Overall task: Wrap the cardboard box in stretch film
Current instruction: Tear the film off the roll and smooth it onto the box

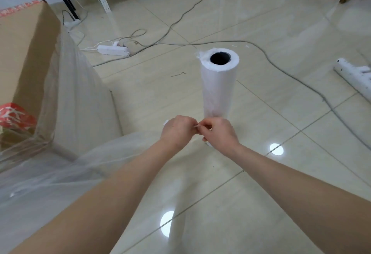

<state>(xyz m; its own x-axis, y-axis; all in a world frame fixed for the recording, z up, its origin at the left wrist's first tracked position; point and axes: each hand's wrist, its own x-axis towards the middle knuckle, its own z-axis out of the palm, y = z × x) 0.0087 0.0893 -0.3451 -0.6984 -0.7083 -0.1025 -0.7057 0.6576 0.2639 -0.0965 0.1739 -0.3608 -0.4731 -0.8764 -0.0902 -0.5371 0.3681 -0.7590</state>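
The 2 hands meet low in the middle of the view, just in front of the bottom end of the stretch film roll (pixel 218 85). The left hand (pixel 176 131) and the right hand (pixel 219 133) both have curled fingers, and their fingertips touch each other. Between them they pinch a thin, bunched white piece of the loose film (pixel 80 163). The roll stands upright on the glossy tiled floor (pixel 261 23), with its dark hollow core facing up and a small ragged bit of film at its top edge. The loose film spreads as a wide, cloudy sheet from the hands to the left, over the floor, and goes up against the near side of the cardboard box (pixel 24 57). The box stands at the left edge of the view, with a red printed patch (pixel 14 117) low on its side behind the film. Behind the roll a white power strip (pixel 113 50) lies on the floor, and a grey cable (pixel 291 73) runs across the tiles to the right. A white perforated bar (pixel 353 77) lies at the right edge, well apart from the roll.
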